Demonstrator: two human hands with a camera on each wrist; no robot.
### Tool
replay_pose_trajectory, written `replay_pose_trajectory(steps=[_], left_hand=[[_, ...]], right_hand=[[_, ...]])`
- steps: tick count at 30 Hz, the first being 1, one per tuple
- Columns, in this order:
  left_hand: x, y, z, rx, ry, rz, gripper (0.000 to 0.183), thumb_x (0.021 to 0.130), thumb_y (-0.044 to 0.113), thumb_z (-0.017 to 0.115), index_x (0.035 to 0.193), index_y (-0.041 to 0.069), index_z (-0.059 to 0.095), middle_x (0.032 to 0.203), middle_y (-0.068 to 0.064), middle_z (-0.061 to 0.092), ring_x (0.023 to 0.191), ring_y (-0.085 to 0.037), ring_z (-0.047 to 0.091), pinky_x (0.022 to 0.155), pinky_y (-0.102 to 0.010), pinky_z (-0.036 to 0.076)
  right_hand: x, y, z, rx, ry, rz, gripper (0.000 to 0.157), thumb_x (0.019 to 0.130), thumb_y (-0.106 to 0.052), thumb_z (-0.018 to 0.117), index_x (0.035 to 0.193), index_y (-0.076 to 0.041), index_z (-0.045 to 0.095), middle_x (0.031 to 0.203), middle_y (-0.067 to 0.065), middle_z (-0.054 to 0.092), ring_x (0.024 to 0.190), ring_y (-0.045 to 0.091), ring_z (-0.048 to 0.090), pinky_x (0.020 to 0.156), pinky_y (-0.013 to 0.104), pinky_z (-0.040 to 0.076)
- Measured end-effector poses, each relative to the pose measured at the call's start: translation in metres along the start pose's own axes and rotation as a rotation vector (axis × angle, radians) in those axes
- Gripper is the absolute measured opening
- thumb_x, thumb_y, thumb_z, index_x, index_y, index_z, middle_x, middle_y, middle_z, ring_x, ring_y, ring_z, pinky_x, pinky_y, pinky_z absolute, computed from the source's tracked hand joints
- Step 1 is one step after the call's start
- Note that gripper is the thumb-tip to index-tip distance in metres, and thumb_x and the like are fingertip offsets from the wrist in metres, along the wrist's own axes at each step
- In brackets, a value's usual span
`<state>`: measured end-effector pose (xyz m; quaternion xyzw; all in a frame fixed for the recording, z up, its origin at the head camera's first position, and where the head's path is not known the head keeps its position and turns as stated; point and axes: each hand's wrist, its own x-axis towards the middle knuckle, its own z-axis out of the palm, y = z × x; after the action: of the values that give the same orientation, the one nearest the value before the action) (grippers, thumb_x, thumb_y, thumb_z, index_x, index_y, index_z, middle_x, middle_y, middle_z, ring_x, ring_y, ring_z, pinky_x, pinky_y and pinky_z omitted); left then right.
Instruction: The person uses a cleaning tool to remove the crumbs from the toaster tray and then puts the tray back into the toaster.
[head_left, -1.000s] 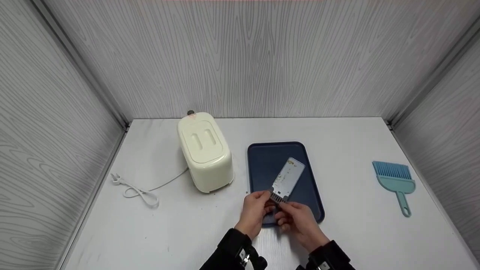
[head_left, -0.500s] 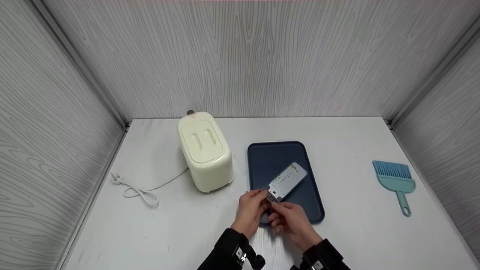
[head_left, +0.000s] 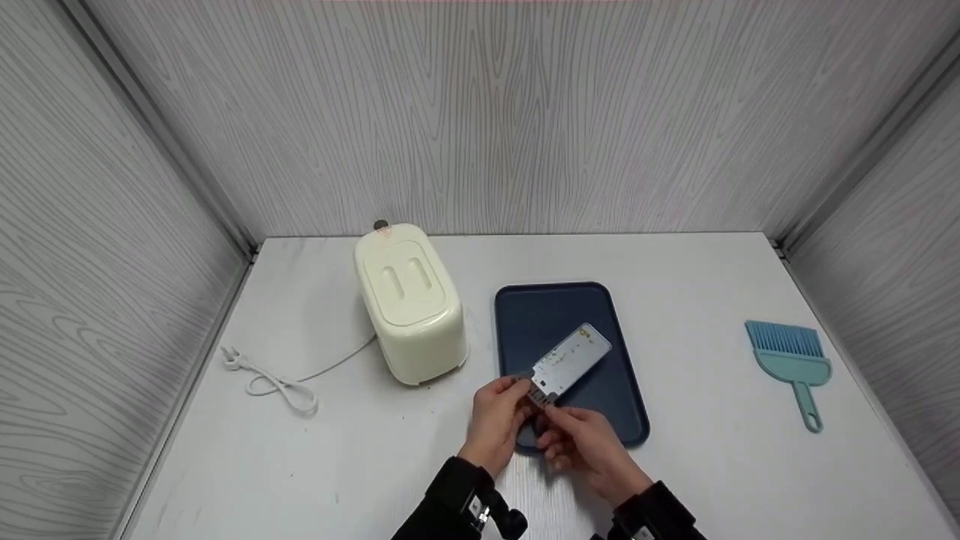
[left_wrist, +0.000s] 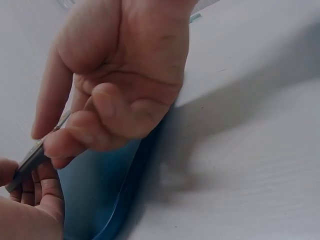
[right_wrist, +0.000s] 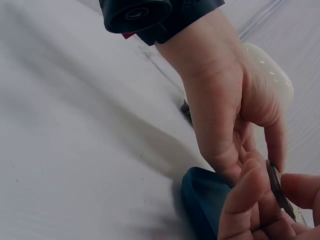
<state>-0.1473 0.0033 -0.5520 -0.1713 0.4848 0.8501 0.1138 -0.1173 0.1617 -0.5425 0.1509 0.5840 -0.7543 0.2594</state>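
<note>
Both hands hold the slotted grey end of a toaster crumb tray (head_left: 571, 361), a narrow white plate dotted with yellow-brown crumbs. My left hand (head_left: 491, 424) pinches its left corner between thumb and fingers. At the right corner, my right hand (head_left: 592, 450) pinches the same end, its other fingers curled. The plate slants up to the right above a navy tray (head_left: 525, 315). In the left wrist view the crumb tray (left_wrist: 31, 162) appears nearly edge-on, with the right hand (left_wrist: 130, 75) beyond. The right wrist view shows its dark end (right_wrist: 276, 182) between both hands' fingertips.
A cream toaster (head_left: 412, 300) lies left of the navy tray, its slotless underside not in view. Its white cord with plug (head_left: 281, 386) is looped at the left. A teal brush and dustpan (head_left: 791, 364) lie at the right. Small crumbs dot the white table (head_left: 360, 465).
Both hands have shifted slightly left with the crumb tray. Its far end has swung a little to the right and lower in view. The toaster and navy tray have stayed put.
</note>
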Motion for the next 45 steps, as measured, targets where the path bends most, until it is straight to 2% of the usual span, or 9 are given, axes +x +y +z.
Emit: replay_pose_trajectory(steps=[6, 14, 21, 27, 30, 33, 36, 40, 45], left_hand=[[0.005, 0.002, -0.005, -0.004, 0.005, 0.007, 0.03, 0.101, 0.006, 0.062, 0.125, -0.012, 0.059, 0.114, -0.018, 0.067, 0.096, -0.019, 0.066, 0.082, -0.03, 0.056], [0.005, 0.005, -0.01, 0.013, 0.009, -0.007, 0.035, 0.103, 0.008, 0.061, 0.131, -0.012, 0.056, 0.122, -0.022, 0.065, 0.101, -0.021, 0.065, 0.085, -0.032, 0.056], [0.005, 0.007, -0.011, 0.016, 0.019, -0.017, 0.034, 0.103, 0.008, 0.061, 0.131, -0.012, 0.057, 0.123, -0.022, 0.064, 0.102, -0.021, 0.065, 0.086, -0.031, 0.056], [0.005, 0.007, -0.013, 0.013, 0.014, -0.013, 0.034, 0.103, 0.008, 0.06, 0.131, -0.012, 0.057, 0.124, -0.022, 0.065, 0.103, -0.021, 0.065, 0.086, -0.031, 0.056], [0.005, 0.007, -0.015, 0.012, 0.009, -0.004, 0.034, 0.104, 0.008, 0.06, 0.131, -0.012, 0.057, 0.124, -0.022, 0.064, 0.103, -0.021, 0.065, 0.087, -0.031, 0.055], [0.005, 0.006, -0.015, 0.003, 0.004, 0.003, 0.034, 0.103, 0.007, 0.059, 0.13, -0.013, 0.056, 0.122, -0.021, 0.065, 0.102, -0.021, 0.065, 0.086, -0.03, 0.055], [0.005, 0.005, -0.015, -0.005, 0.004, 0.003, 0.034, 0.103, 0.007, 0.058, 0.13, -0.014, 0.056, 0.121, -0.021, 0.065, 0.101, -0.02, 0.065, 0.085, -0.03, 0.055], [0.004, 0.005, -0.016, -0.006, 0.0, 0.004, 0.034, 0.104, 0.007, 0.059, 0.131, -0.014, 0.056, 0.121, -0.021, 0.065, 0.102, -0.02, 0.065, 0.086, -0.03, 0.055], [0.005, 0.006, -0.018, -0.003, -0.004, 0.007, 0.035, 0.104, 0.007, 0.059, 0.132, -0.013, 0.056, 0.123, -0.022, 0.064, 0.103, -0.021, 0.065, 0.088, -0.031, 0.055]], right_hand=[[-0.008, -0.016, -0.027, -0.09, 0.108, -0.011, 0.05, 0.104, -0.034, 0.064, 0.13, 0.008, 0.059, 0.079, 0.008, 0.073, 0.062, 0.012, 0.065, 0.054, 0.025, 0.052], [-0.015, -0.045, -0.086, -0.242, 0.31, -0.118, 0.043, 0.106, -0.029, 0.061, 0.131, 0.006, 0.056, 0.081, 0.011, 0.072, 0.065, 0.017, 0.064, 0.058, 0.028, 0.054], [-0.022, -0.059, -0.148, -0.569, 0.523, -0.198, 0.05, 0.108, -0.032, 0.053, 0.142, 0.004, 0.048, 0.088, 0.01, 0.074, 0.074, 0.018, 0.069, 0.065, 0.027, 0.059], [-0.029, -0.069, -0.203, -0.825, 0.736, -0.231, 0.055, 0.108, -0.033, 0.047, 0.144, 0.008, 0.045, 0.101, 0.022, 0.07, 0.073, 0.024, 0.068, 0.058, 0.029, 0.054], [-0.032, -0.072, -0.229, -0.941, 0.828, -0.25, 0.057, 0.107, -0.031, 0.048, 0.144, 0.012, 0.044, 0.109, 0.03, 0.065, 0.079, 0.033, 0.066, 0.06, 0.036, 0.05], [-0.036, -0.074, -0.255, -1.014, 0.888, -0.218, 0.063, 0.107, -0.031, 0.048, 0.146, 0.017, 0.037, 0.124, 0.041, 0.052, 0.094, 0.049, 0.061, 0.07, 0.051, 0.051], [-0.039, -0.071, -0.277, -1.035, 0.917, -0.125, 0.069, 0.106, -0.032, 0.048, 0.146, 0.022, 0.031, 0.133, 0.047, 0.036, 0.105, 0.058, 0.052, 0.077, 0.062, 0.05], [-0.041, -0.06, -0.297, -1.076, 0.923, -0.018, 0.068, 0.105, -0.038, 0.05, 0.129, 0.026, 0.04, 0.125, 0.047, 0.032, 0.099, 0.056, 0.048, 0.068, 0.057, 0.05], [-0.039, -0.052, -0.3, -1.113, 0.935, -0.013, 0.057, 0.105, -0.03, 0.052, 0.121, 0.024, 0.048, 0.116, 0.042, 0.036, 0.1, 0.056, 0.046, 0.066, 0.056, 0.049]])
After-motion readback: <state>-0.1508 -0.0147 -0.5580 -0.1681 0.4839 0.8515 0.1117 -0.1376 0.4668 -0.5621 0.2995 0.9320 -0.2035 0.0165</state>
